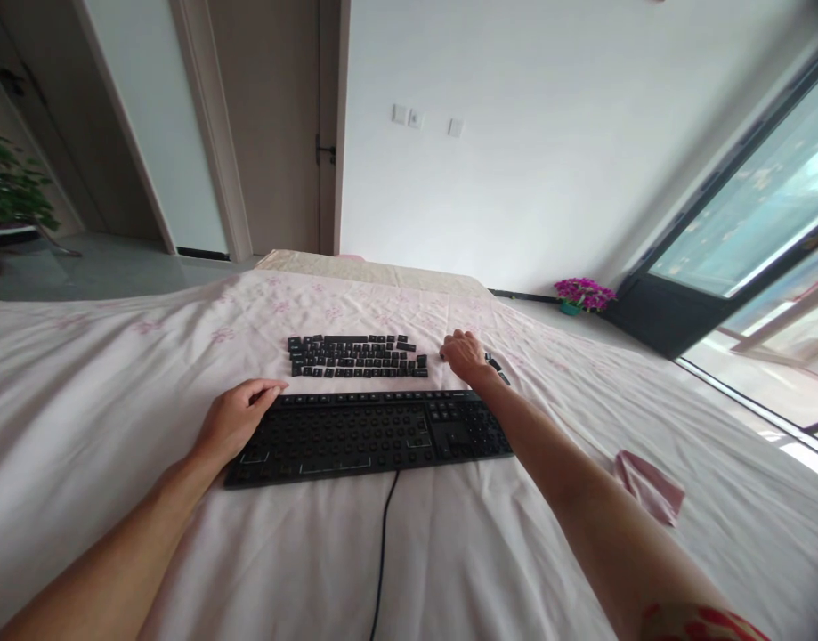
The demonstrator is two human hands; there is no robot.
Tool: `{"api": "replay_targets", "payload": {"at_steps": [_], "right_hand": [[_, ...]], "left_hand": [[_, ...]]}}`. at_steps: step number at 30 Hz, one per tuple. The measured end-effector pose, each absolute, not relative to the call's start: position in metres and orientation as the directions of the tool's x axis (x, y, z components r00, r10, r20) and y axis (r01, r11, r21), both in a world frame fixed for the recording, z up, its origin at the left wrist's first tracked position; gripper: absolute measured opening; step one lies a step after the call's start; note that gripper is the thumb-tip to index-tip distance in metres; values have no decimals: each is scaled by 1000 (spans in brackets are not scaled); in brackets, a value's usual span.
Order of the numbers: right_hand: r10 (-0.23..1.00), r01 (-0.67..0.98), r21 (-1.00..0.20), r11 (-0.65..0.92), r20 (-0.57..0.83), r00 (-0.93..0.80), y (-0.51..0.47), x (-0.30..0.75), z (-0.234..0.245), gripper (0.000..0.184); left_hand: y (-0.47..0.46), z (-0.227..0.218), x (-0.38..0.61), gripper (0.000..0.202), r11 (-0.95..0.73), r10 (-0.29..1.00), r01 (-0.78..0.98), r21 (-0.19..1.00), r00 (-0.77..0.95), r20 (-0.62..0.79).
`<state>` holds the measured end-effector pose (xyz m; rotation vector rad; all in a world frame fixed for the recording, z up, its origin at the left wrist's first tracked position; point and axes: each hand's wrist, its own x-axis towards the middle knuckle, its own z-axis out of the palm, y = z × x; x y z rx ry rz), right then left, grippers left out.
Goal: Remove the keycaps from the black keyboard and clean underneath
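A black keyboard (pixel 355 436) with most keycaps off lies on the sheet, its bare key posts showing. Beyond it, loose black keycaps (pixel 361 356) are laid out in rows. My left hand (pixel 238 417) rests at the keyboard's upper left corner, fingers stretched out and holding nothing that I can see. To the right of the rows, my right hand (pixel 465 353) is closed over the sheet. A small dark keycap (pixel 442 355) shows at its fingertips, mostly hidden. Further loose keycaps (pixel 497 367) lie just past the right wrist, partly covered by it.
A black cable (pixel 383 543) runs from the keyboard toward me. The pale flowered sheet (pixel 148 374) is wrinkled. A folded pink cloth (pixel 649 488) lies at the right. Magenta flowers in a pot (pixel 582 296) stand on the floor by the wall.
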<state>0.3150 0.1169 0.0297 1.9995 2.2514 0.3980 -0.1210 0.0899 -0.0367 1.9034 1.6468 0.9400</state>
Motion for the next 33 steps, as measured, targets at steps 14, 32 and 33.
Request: {"api": "replay_targets", "payload": {"at_steps": [14, 32, 33], "right_hand": [[987, 965, -225, 136, 117, -112, 2, 295, 50, 19], [982, 939, -311, 147, 162, -100, -69, 283, 35, 18], [980, 922, -354, 155, 174, -97, -69, 285, 32, 18]], "left_hand": [[87, -35, -122, 37, -199, 975, 689, 697, 69, 211], [88, -36, -123, 37, -200, 974, 701, 684, 67, 216], [88, -37, -123, 37, -200, 974, 702, 683, 66, 217]]}}
